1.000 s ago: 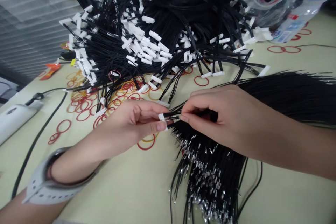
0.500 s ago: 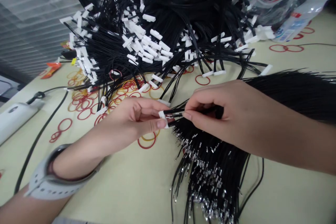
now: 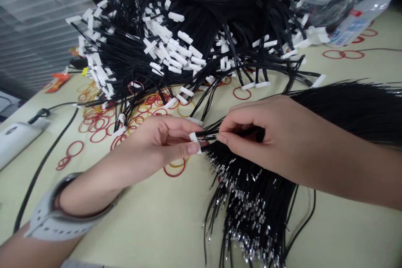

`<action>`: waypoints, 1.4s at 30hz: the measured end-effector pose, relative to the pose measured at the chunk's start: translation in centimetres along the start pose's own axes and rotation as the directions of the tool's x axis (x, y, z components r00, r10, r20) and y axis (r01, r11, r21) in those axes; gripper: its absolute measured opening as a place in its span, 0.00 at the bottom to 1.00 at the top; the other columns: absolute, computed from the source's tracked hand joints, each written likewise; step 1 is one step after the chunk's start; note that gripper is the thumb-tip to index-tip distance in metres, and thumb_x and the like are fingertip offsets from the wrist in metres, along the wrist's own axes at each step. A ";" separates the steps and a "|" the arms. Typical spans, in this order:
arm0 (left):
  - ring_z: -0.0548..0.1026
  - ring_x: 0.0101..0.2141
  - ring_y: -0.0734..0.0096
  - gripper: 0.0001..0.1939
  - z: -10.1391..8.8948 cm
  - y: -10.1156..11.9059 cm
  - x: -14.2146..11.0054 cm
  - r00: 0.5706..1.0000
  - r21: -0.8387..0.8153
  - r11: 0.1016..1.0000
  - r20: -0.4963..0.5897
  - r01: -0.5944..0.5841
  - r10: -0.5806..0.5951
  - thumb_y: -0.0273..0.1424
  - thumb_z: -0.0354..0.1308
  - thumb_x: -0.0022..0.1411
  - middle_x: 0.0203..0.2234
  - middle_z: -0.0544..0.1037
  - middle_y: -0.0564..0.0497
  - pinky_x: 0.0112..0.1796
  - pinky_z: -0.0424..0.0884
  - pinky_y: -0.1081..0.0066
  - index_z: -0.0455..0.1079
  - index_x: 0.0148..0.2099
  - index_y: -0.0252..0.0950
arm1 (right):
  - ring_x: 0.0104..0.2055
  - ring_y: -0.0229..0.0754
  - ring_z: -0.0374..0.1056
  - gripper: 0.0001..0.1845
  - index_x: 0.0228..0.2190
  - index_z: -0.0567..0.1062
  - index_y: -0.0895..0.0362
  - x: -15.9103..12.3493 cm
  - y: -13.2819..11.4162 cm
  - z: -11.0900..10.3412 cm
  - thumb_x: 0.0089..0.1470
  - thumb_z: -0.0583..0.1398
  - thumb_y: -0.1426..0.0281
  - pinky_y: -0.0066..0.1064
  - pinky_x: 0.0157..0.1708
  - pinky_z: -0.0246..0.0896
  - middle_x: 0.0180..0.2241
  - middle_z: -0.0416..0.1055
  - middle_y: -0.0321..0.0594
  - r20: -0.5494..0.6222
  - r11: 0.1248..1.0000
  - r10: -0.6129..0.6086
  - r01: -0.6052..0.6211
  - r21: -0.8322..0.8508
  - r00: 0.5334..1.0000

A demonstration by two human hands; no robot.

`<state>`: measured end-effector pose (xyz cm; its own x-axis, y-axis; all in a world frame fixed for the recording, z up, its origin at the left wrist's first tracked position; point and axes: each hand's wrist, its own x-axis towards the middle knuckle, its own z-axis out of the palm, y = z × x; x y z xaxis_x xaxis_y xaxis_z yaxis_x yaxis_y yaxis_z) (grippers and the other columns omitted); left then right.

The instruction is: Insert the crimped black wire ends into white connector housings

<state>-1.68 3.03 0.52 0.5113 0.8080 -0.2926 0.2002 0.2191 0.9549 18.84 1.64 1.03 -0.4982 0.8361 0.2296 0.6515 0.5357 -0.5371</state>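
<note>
Between thumb and fingers, my left hand [image 3: 166, 140] pinches a small white connector housing [image 3: 195, 140]. Black wires run from the housing to the right, and some metal tips show at its mouth. My right hand [image 3: 251, 132] is closed on black wires [image 3: 210, 137] just beside the housing, thumb and forefinger pressed together close to their metal tips. Its other fingers curl out of sight. Below lies a thick bundle of loose black wires [image 3: 251, 201] with shiny crimped metal ends, fanned toward the near edge.
A large heap of black wires with white connectors [image 3: 179, 50] fills the back. Red and yellow rubber bands [image 3: 97, 119] lie scattered at left. A white device with a cord [image 3: 19, 142] is at far left. A clear plastic bag [image 3: 339, 4] stands at back right.
My right hand has edged slightly left toward the connector housing, with less of the metal tips showing. My left hand keeps its pinch. The background has shifted a little with the camera.
</note>
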 end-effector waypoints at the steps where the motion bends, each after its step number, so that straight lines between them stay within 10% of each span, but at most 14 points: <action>1: 0.73 0.25 0.86 0.11 0.0 0.0 0.0 1.000 -0.002 1.000 0.004 0.002 -0.002 0.21 0.61 0.53 0.25 0.80 0.59 0.26 0.65 0.88 0.76 0.37 0.40 | 0.17 0.26 0.52 0.09 0.20 0.72 0.56 0.0 0.0 0.0 0.49 0.57 0.73 0.25 0.19 0.45 0.15 0.61 0.26 0.002 1.000 0.000 0.000 0.005 1.000; 42: 0.68 0.20 0.85 0.07 0.6 0.6 -0.4 0.999 0.054 0.998 -0.026 0.042 -0.041 0.20 0.60 0.52 0.21 0.76 0.57 0.20 0.63 0.86 0.73 0.36 0.31 | 0.19 0.26 0.54 0.08 0.19 0.70 0.57 0.1 -0.4 -0.5 0.47 0.56 0.74 0.23 0.19 0.46 0.16 0.63 0.27 0.113 0.999 0.029 -0.034 0.042 0.993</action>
<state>-1.23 2.55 1.21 0.4806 0.8125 -0.3300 0.2668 0.2230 0.9376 18.79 1.54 1.68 -0.5406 0.8326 0.1205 0.6436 0.5015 -0.5782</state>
